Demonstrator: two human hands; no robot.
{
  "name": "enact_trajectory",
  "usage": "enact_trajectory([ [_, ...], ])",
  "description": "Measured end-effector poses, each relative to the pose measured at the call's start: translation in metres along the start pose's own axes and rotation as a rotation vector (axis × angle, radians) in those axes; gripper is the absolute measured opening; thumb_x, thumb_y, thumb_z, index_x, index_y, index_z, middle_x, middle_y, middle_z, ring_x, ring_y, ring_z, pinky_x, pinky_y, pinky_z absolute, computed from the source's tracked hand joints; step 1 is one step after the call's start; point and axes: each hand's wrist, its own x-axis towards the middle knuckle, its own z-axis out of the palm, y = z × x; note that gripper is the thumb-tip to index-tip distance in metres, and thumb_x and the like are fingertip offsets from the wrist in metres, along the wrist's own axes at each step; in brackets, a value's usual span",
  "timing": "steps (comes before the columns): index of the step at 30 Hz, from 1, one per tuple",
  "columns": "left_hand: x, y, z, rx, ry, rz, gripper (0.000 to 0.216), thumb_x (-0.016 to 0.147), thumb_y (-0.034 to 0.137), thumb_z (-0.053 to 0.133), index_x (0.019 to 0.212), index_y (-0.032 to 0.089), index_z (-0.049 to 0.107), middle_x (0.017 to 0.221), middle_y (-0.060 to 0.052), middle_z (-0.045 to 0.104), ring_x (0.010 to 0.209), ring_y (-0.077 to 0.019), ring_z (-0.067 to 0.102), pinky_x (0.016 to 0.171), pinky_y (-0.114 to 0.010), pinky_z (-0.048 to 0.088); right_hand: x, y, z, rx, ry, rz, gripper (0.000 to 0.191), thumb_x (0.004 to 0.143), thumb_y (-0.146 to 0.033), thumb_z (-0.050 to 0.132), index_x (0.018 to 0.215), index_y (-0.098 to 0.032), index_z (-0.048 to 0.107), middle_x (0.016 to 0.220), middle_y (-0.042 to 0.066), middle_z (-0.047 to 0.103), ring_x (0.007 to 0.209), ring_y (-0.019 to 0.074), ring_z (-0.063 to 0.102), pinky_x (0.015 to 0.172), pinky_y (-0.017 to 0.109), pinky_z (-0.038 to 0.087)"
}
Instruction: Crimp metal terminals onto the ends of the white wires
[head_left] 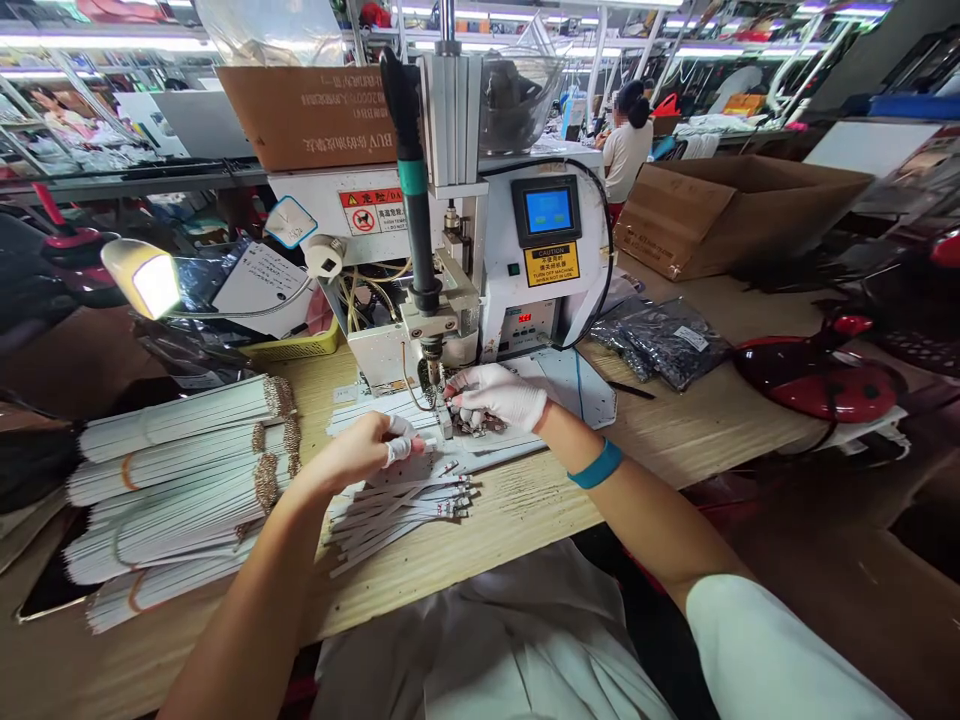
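Pinching white strap (409, 448) in left hand (352, 450); right hand (495, 396) beside press (431, 345)

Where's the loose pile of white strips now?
In the head view, the loose white strips lie on the bench just below the left hand, with the rubber-banded bundles to their left.
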Motion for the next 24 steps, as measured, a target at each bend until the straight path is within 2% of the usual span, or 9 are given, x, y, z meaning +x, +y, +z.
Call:
enact_trajectory([
  [2, 0.001, 0.000, 0.000, 0.084, 0.035, -0.012, 0.031, 0.071, 0.045, 0.056, 0.061, 0.015, 0.056, 0.052, 0.003, 0.048, 0.050, -0.0100, 0.039, 0.047, -0.020, 0.027, -0.001, -0.001, 0.002, 0.008, 0.005, 0.009, 0.016, 0.069, -0.012, 0.063, 0.084, -0.010, 0.058, 0.062, 0.000, 0.058, 0.043, 0.0062, 0.052, 0.035, 0.015, 0.040],
  [4, 0.003, 0.001, -0.001, 0.137, 0.163, 0.040, 0.030, 0.070, 0.044, 0.057, 0.063, 0.015, 0.059, 0.054, 0.003, 0.049, 0.052, -0.0103, 0.040, 0.049, -0.020, 0.028, -0.001, -0.001, 0.005, 0.010, 0.017, 0.017, 0.015, 0.070, -0.011, 0.062, 0.083, -0.011, 0.057, 0.062, -0.001, 0.058, 0.041, 0.0051, 0.050, 0.033, 0.014, 0.037],
  [6, 0.007, 0.000, -0.001, 0.090, 0.244, 0.084, 0.029, 0.069, 0.043, 0.059, 0.067, 0.015, 0.062, 0.057, 0.002, 0.052, 0.054, -0.0105, 0.041, 0.051, -0.020, 0.029, 0.000, -0.001, 0.007, 0.016, 0.022, 0.035, 0.014, 0.070, -0.011, 0.062, 0.083, -0.012, 0.057, 0.060, -0.001, 0.057, 0.040, 0.0047, 0.048, 0.031, 0.013, 0.034],
  [9, 0.011, -0.003, 0.000, -0.093, 0.242, 0.089, 0.029, 0.069, 0.042, 0.061, 0.071, 0.014, 0.064, 0.062, 0.001, 0.056, 0.057, -0.0109, 0.044, 0.053, -0.020, 0.032, 0.001, 0.000, 0.009, 0.048, 0.019, 0.054, 0.015, 0.070, -0.011, 0.061, 0.084, -0.012, 0.055, 0.056, -0.003, 0.054, 0.038, 0.0045, 0.046, 0.030, 0.013, 0.031],
  [12, 0.014, -0.004, 0.003, -0.183, 0.245, 0.088, 0.029, 0.067, 0.041, 0.064, 0.073, 0.013, 0.064, 0.062, 0.001, 0.057, 0.060, -0.0117, 0.047, 0.056, -0.020, 0.034, 0.002, 0.002, 0.010, 0.076, 0.022, 0.059, 0.018, 0.069, -0.011, 0.062, 0.084, -0.013, 0.055, 0.056, -0.003, 0.054, 0.037, 0.0042, 0.045, 0.030, 0.013, 0.030],
  [24, 0.018, 0.004, 0.008, -0.136, 0.278, 0.081, 0.029, 0.068, 0.041, 0.062, 0.073, 0.013, 0.065, 0.060, 0.001, 0.057, 0.059, -0.0125, 0.047, 0.058, -0.022, 0.037, 0.004, 0.006, 0.008, 0.078, 0.022, 0.027, 0.020, 0.067, -0.013, 0.065, 0.085, -0.013, 0.055, 0.057, -0.003, 0.055, 0.040, 0.0045, 0.046, 0.031, 0.012, 0.032],
])
